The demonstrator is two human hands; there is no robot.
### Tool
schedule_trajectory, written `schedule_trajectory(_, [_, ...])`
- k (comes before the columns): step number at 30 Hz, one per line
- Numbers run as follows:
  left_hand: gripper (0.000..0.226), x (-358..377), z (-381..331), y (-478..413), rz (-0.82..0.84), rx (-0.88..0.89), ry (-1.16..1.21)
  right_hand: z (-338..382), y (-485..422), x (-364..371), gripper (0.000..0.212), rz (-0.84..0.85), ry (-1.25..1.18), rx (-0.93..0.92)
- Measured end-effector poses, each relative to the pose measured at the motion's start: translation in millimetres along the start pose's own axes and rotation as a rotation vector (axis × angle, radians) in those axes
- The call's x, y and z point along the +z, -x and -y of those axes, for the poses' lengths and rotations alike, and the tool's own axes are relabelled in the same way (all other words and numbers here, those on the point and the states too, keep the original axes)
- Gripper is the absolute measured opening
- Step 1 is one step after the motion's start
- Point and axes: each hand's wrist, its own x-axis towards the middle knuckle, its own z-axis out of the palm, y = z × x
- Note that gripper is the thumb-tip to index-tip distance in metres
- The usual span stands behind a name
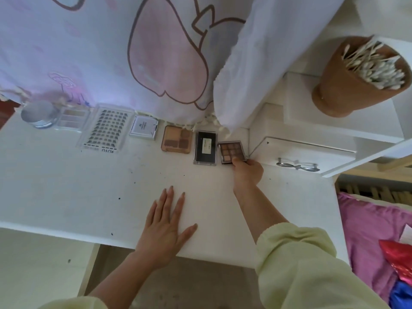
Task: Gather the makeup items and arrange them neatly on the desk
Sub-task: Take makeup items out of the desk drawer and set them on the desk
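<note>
A row of makeup items lines the back of the white desk (66, 186): a round silver jar (39, 114), a clear pale palette (72, 119), a lash tray (107, 128), a white compact (143, 130), a tan palette (176, 139), a black case (205, 147) and a small brown eyeshadow palette (231, 150) at the right end. My right hand (247, 172) grips the near edge of the brown palette, thumb on its front. My left hand (167, 224) rests flat on the desk near the front edge, fingers straight and spread.
A printed curtain (133, 52) hangs behind the row. White drawers (307, 157) with a bow handle stand at the right, with a brown cup of cotton swabs (361, 76) on a shelf above. Pink bedding (374, 237) lies at the right.
</note>
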Motion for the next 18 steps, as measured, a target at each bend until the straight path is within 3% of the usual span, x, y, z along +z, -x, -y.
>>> schedule_trajectory(4, [0.082, -3.5, -1.4, -0.8, -0.010, 0.005, 0.015, 4.4, -2.8, 2.4, 0.030, -0.035, 0.065, -0.012])
schedule_trajectory(12, [0.083, 1.3, 1.4, -0.5, -0.023, 0.007, -0.010, 5.3, 14.3, -6.9, 0.050, -0.080, 0.196, -0.135])
schedule_trajectory(18, [0.079, 4.1, 2.5, -1.1, -0.052, 0.014, -0.013, -14.5, 53.6, -52.3, 0.026, 0.066, 0.325, -0.374])
